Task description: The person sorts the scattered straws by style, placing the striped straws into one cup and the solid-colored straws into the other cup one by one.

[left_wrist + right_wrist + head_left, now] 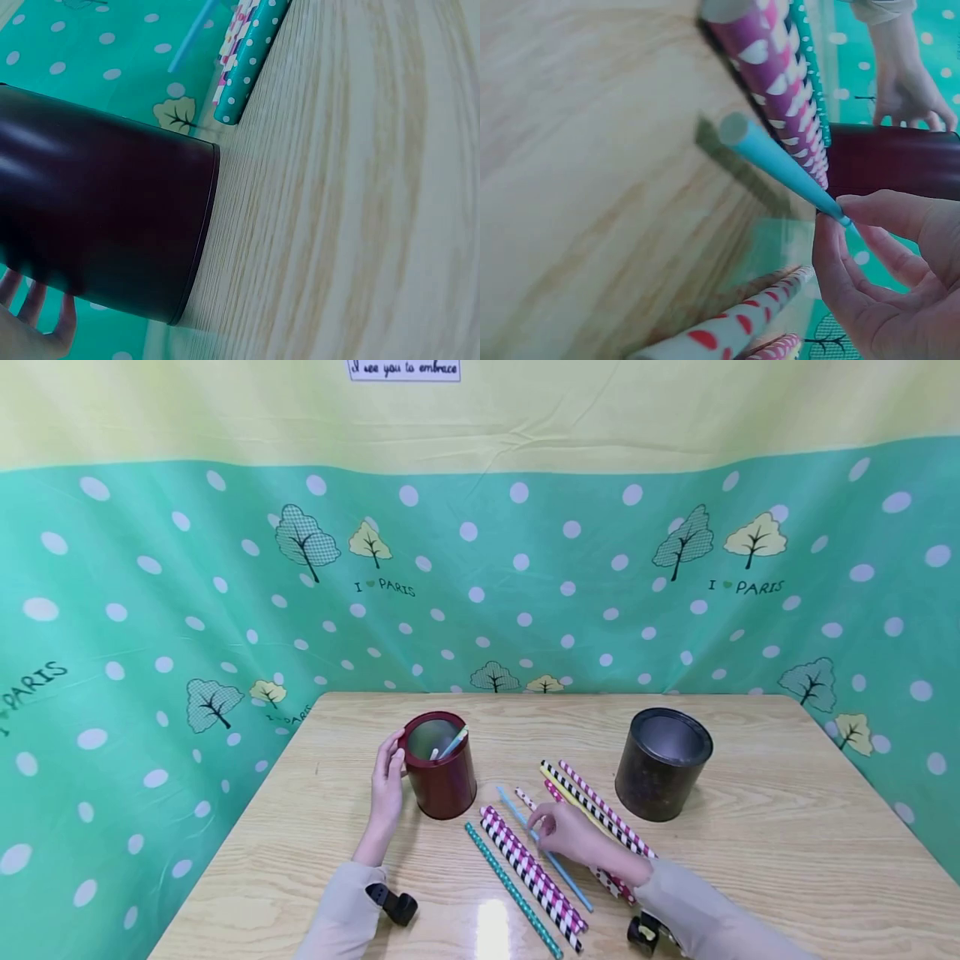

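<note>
A dark red can (442, 789) stands upright with a couple of straws (454, 742) inside, one leaning on its rim. My left hand (387, 785) touches the can's left side with its fingertips; the left wrist view shows those fingers (34, 304) against the wall. Thumb and fingertips of my right hand (570, 832) pinch a light blue straw (780, 165). Below this straw a shadow falls on the wood. Beside it lie purple-and-white and black-and-white patterned straws (528, 868) and a green dotted straw (510, 885). A red-spotted white straw (742, 319) lies on its other side.
A black can (663, 768) stands at the right of the wooden table (787, 827). Several more straws, pink, black-striped and yellow (577, 789), lie between the right hand and that can. A green dotted curtain (517, 593) hangs behind the table.
</note>
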Available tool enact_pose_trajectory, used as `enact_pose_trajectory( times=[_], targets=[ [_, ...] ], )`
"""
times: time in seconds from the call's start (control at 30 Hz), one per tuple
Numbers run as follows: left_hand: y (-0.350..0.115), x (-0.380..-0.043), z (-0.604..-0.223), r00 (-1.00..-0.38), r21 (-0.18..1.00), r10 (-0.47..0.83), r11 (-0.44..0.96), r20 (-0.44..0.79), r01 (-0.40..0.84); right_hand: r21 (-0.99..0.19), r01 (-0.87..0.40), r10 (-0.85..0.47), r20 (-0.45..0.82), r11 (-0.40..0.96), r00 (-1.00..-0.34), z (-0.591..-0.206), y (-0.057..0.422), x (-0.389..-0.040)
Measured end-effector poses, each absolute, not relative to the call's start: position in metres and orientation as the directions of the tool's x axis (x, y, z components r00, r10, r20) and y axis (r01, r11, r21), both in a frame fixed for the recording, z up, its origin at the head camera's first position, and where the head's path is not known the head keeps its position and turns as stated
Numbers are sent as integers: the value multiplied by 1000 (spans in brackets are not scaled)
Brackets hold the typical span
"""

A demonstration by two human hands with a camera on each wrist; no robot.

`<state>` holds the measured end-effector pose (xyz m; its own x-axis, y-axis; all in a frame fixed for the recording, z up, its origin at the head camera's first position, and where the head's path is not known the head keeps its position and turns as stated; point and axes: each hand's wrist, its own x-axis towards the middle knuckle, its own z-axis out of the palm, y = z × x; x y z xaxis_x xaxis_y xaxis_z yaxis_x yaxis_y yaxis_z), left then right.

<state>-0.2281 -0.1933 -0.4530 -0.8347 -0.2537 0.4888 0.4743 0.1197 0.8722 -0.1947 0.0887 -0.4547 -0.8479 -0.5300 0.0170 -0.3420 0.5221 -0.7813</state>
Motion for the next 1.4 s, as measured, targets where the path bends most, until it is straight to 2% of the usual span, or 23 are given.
enact_pose_trajectory(
  times=[0.2,0.43,0.7,0.93,1.17,1.4],
  targets=[
    [-194,-227,-449,-878,919,-271,126,393,373,-827,-323,-478,76,460,-875,-442,86,-198],
    [-194,-227,-448,-887,928,-271,103,373,359,-891,-257,-379,106,373,-919,-421,79,-202],
    [-194,-226,-450,-879,920,-274,113,391,374,-952,-253,-286,197,174,-938,-396,70,-207],
    [-193,-227,-450,-877,917,-267,109,399,384,-973,-188,-209,157,135,-965,-375,61,-208],
    [-193,-227,-449,-878,917,-263,105,399,385,-978,-180,-185,158,109,-970,-361,51,-208],
    [-193,-224,-444,-893,929,-259,75,369,362,-984,-178,-189,170,28,-967,-351,43,-207]
  ],
)
